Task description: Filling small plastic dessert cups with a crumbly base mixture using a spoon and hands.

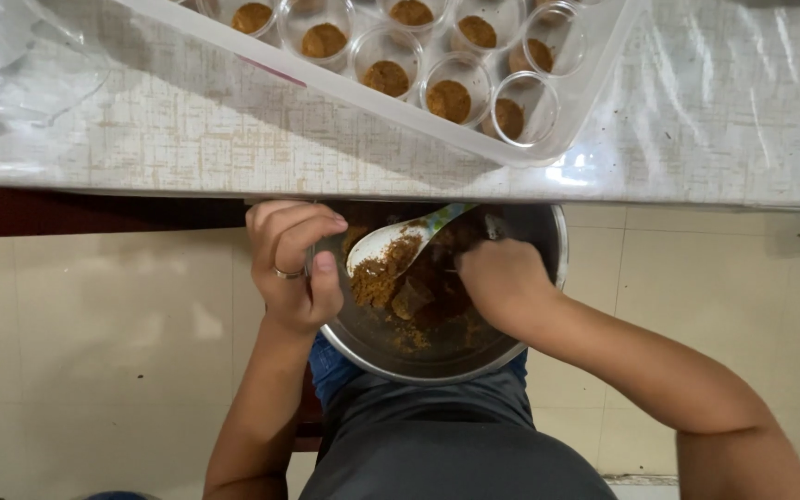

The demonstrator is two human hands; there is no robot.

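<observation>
scooping brown crumb mix from the steel bowl (511, 356) on the lap.
left hand (293, 268) fingers clamp the bowl's rim; right hand (502, 282) fingers close on the white spoon (391, 243) inside it; a loaded spoon looks due next for the cups (448, 97) beyond the bowl, on the counter (187, 139).

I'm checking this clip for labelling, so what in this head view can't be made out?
- Far part of the metal bowl: hidden under the table edge.
- Right hand fingers and the spoon handle end: in shadow under the table.
- Tray of filled cups: cut off by the top edge.
- Left hand palm: turned away.
</observation>
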